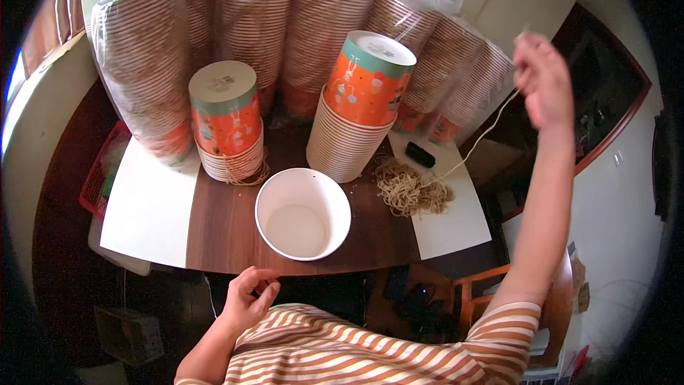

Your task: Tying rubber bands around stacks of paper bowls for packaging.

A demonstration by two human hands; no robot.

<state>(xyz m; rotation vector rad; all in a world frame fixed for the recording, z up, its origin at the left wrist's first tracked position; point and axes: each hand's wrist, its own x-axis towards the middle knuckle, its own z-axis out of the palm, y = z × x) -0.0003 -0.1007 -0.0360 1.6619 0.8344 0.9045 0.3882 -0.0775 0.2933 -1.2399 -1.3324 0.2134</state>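
Pinching a strand of twine (415, 187) in my raised right hand (543, 82), fingers closed; rest sits tangled on the bench (224, 239), right side. Left hand (249, 298) half-curled by the front edge, can't tell if it grips anything. White tub (303, 222) mouth-up nearby, upside-down tub stack (226, 125) behind it

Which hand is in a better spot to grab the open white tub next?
Probably the left hand: it's just below the white tub. The right hand is raised farther away and is holding string.
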